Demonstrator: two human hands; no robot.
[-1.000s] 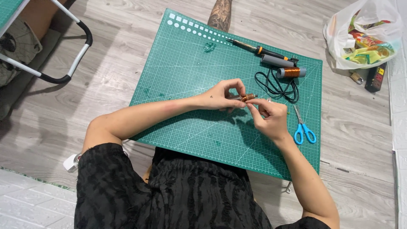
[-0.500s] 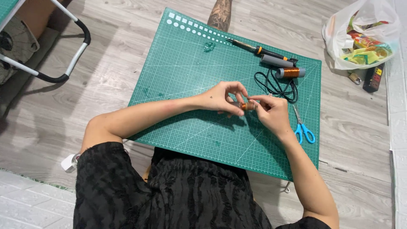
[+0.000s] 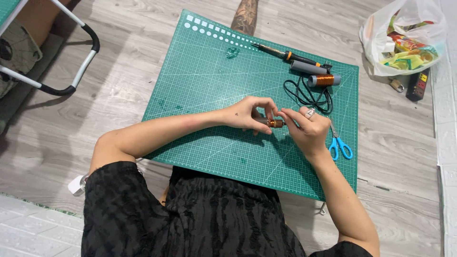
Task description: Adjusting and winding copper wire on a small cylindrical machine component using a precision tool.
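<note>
- On the green cutting mat, near its middle, we see both hands meeting over a small cylinder wound with copper-coloured wire.
- The left hand pinches the small cylinder from the left; its fingers are closed on the piece, which sits just above the mat surface.
- The right hand, bearing a ring, meets the cylinder's right end with fingertips drawn together; whether they hold the cylinder itself or a fine wire, we cannot tell.
- As to progress, we judge the winding partly made: a band of copper already covers the middle of the piece, while its ends remain bare. How much is left cannot be read from this view.
- Further up the mat lies a grey spool of copper wire, apart from the hands, beside a soldering iron with its black cord looped below.
- Blue-handled scissors rest just right of the right hand, untouched.
- A plastic bag of supplies sits on the floor, off the mat.
</note>
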